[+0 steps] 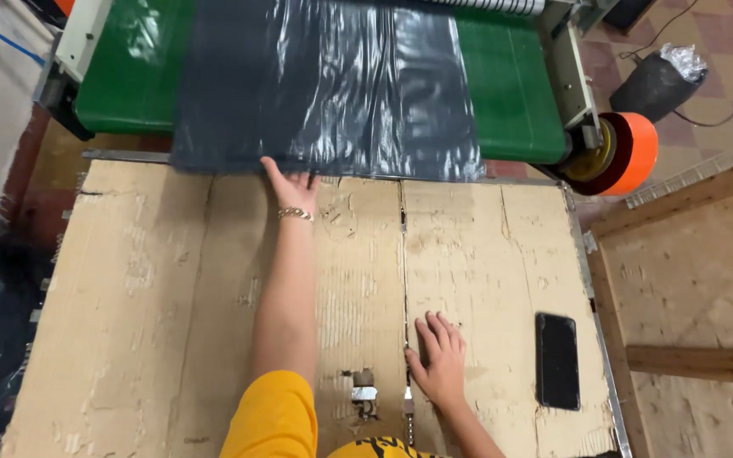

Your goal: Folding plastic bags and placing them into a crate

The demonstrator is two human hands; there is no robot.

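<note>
Yellow sleeve (275, 416) — nearest the lens, at the bottom edge. Right hand (439, 363) is lying flat on the cardboard worktop (154, 322), fingers spread, grip apart and holding nothing; a phone (557, 360) is resting just beside it. Left hand (292, 187) is reaching far forward, arm straight, palm down, fingers open and touching the near edge of the black film (332, 85), not clamped on it. Film is lying across the green belt (511, 85) and just overlapping the worktop's far edge. Risks, as judged: film is thin and slick — fingertips alone could be slipping or creasing it; fingers so near the belt could be getting drawn in if it runs.
</note>
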